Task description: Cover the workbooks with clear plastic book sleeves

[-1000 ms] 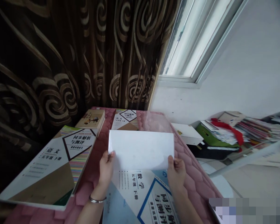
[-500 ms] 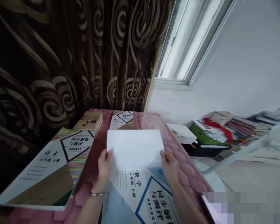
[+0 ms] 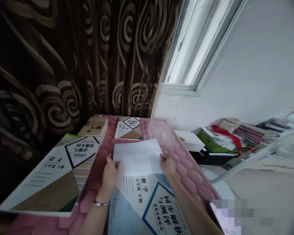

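Note:
A blank white sheet of paper slants above a blue-and-white workbook, covering its upper part. My right hand pinches the sheet's right edge between thumb and fingers. At the left edge is my left hand, wearing a silver bracelet; its thumb and fingers are apart, the thumb tip over the sheet's margin. Whether that thumb touches the paper I cannot tell. The workbook lies on a pink quilted cover, below and between my forearms.
To the left lies a large brown-and-white workbook, with a tan book behind it. A smaller workbook lies at the far end. Dark patterned curtains hang behind. Papers and a green folder are piled at right.
The sheet has tilted and shifted slightly left, uncovering more of the far workbook. My right hand has moved left with it. My left thumb and fingers have spread apart.

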### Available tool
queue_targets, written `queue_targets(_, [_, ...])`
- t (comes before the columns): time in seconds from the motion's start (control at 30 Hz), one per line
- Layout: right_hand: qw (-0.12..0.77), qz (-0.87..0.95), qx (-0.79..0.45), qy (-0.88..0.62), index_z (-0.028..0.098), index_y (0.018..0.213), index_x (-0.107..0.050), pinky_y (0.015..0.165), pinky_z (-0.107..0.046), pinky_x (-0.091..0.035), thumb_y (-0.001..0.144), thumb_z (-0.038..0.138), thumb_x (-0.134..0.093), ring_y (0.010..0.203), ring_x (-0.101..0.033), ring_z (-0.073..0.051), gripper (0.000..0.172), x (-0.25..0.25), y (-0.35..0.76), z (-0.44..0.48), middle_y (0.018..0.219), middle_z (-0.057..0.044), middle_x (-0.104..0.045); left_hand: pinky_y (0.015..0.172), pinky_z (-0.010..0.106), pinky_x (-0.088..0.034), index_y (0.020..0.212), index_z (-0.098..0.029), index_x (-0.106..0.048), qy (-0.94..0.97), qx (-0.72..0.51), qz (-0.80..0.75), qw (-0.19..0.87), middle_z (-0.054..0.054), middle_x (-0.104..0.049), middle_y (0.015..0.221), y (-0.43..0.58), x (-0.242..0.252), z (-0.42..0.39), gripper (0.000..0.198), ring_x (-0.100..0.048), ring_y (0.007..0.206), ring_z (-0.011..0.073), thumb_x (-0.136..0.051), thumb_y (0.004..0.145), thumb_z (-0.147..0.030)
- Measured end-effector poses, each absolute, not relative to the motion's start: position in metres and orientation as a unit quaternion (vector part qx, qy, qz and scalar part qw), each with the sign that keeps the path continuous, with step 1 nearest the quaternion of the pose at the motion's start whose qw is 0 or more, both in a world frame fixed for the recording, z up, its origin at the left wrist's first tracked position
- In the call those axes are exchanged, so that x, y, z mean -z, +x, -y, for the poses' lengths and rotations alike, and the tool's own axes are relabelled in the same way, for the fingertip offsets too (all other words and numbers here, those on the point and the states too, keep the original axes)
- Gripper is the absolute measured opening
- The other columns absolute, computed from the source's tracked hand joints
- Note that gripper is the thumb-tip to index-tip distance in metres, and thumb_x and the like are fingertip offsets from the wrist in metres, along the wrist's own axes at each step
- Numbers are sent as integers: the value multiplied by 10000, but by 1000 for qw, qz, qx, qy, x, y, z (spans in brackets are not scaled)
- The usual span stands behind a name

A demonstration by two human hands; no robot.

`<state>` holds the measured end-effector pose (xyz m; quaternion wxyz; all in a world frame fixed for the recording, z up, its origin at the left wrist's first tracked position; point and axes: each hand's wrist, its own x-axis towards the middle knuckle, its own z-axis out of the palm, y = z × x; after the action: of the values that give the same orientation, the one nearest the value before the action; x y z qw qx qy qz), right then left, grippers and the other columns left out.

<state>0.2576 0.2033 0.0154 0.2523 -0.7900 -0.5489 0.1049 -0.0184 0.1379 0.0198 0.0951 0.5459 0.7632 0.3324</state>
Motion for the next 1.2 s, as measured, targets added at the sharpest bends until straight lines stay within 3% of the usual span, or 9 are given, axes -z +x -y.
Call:
queue_targets(0.2, [180, 536, -120, -816, 107, 1151, -617, 774, -374, -517, 981, 374, -351, 998, -685, -318, 413, -24, 249, -206, 1023, -207, -713, 656, 350, -569, 1273, -25, -517, 558, -182, -809, -40, 261, -612, 1148, -5, -25, -131, 431, -706, 823, 250, -313, 978, -264])
queue_targets(0.3, [154, 540, -123, -818, 112, 1156, -609, 802, -397, -519, 984, 373, -336, 1035, -670, -327, 414, -29, 247, -205, 1051, -206, -704, 803, 449, -553, 1293, -82, -558, 566, -125, -811, -82, 258, -553, 1277, 2, -31, -125, 432, -669, 971, 284, -313, 941, -139])
queue_targets(0.4, [136, 546, -124, -817, 118, 1147, -606, 808, -399, -522, 985, 378, -327, 1034, -672, -324, 414, -33, 246, -203, 1059, -206, -699, 1071, 538, -382, 1362, -164, -541, 651, -91, -751, -65, 156, -395, 1520, 13, -32, -127, 541, -495, 1287, 303, -309, 890, -36])
queue_targets(0.53, [119, 552, -114, -818, 104, 1139, -596, 795, -408, -528, 986, 368, -329, 1003, -683, -327, 405, -35, 243, -202, 1041, -215, -695, 1193, 534, -166, 1470, -261, -402, 766, -75, -637, 54, 11, -256, 1601, 30, -29, -144, 531, -225, 1470, 245, -306, 953, -193])
queue_targets(0.7, [113, 563, -87, -814, 97, 1127, -578, 789, -392, -526, 990, 362, -318, 987, -683, -312, 396, -31, 241, -203, 1067, -208, -680, 1204, 497, -100, 1521, -103, -262, 735, -46, -664, 127, 119, -150, 1613, 39, -28, -163, 628, -129, 1494, 256, -287, 965, -394])
queue_targets(0.87, [116, 570, -63, -811, 95, 1207, -530, 784, -406, -521, 983, 328, -308, 933, -691, -293, 392, -30, 242, -203, 1070, -216, -670, 1200, 483, -84, 1527, -136, -262, 698, -53, -706, 103, 145, -98, 1620, 38, -19, -168, 690, -74, 1495, 304, -352, 938, -482])
queue_targets(1.0, [135, 659, -9, -740, 74, 1340, -477, 989, -477, -409, 963, 193, -285, 1225, -539, -317, 439, -36, 226, -209, 1337, -286, -522, 1191, 503, -81, 1521, -160, -287, 687, -61, -718, 96, 153, -112, 1621, 40, -15, -170, 705, -52, 1488, 355, -388, 919, -511])
queue_targets(1.07, [129, 742, -15, -658, 80, 1357, -497, 1087, -445, -322, 976, 206, -283, 1340, -427, -280, 455, -37, 204, -216, 1415, -241, -483, 1185, 513, -92, 1520, -163, -290, 688, -66, -716, 93, 164, -120, 1618, 41, -15, -170, 705, -53, 1484, 369, -391, 917, -514])
queue_targets(1.2, [92, 824, -75, -554, 183, 1435, -452, 1134, -350, -277, 1007, 402, -296, 1425, -311, -185, 506, -32, 147, -233, 1518, -82, -417, 1171, 527, -133, 1523, -119, -264, 697, -71, -709, 82, 212, -171, 1595, 41, -16, -169, 725, -104, 1473, 394, -391, 921, -501])
